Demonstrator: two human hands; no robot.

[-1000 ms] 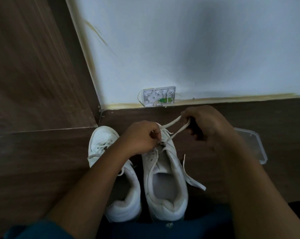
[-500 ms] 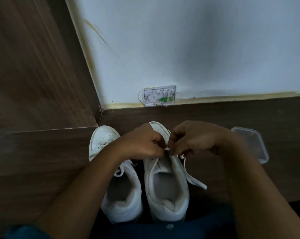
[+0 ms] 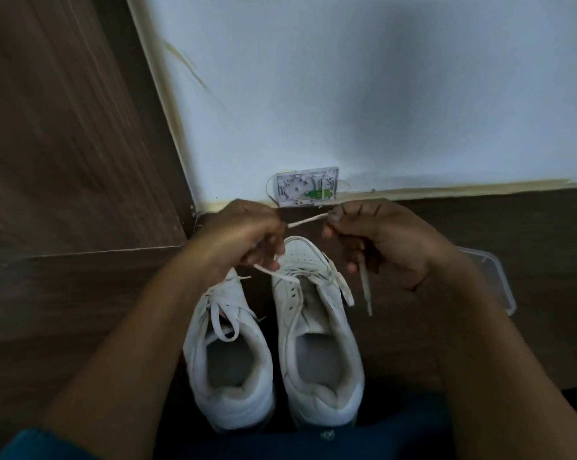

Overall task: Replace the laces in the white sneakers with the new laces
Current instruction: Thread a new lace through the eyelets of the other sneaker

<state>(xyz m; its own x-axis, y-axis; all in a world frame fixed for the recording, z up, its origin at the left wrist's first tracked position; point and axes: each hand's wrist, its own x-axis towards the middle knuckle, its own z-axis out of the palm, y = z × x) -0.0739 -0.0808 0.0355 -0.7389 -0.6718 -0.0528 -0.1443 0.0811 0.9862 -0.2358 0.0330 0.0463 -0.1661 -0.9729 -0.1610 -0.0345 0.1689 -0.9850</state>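
Observation:
Two white sneakers stand side by side on the dark floor, toes toward the wall. The left sneaker (image 3: 229, 353) has a lace loosely threaded through it. The right sneaker (image 3: 317, 330) has most eyelets bare. Both hands are raised above the right sneaker's toe. My left hand (image 3: 244, 237) and my right hand (image 3: 376, 237) pinch a white lace (image 3: 307, 220) stretched between them. One end of it hangs down from my right hand, another runs from my left hand to the shoe.
A clear plastic lid (image 3: 493, 277) lies on the floor to the right of my right hand. A small white wall box (image 3: 308, 185) sits at the foot of the pale wall. A wooden panel (image 3: 64, 127) stands on the left.
Both hands have lifted from the right sneaker's eyelets toward the wall and moved apart, drawing the lace taut between them.

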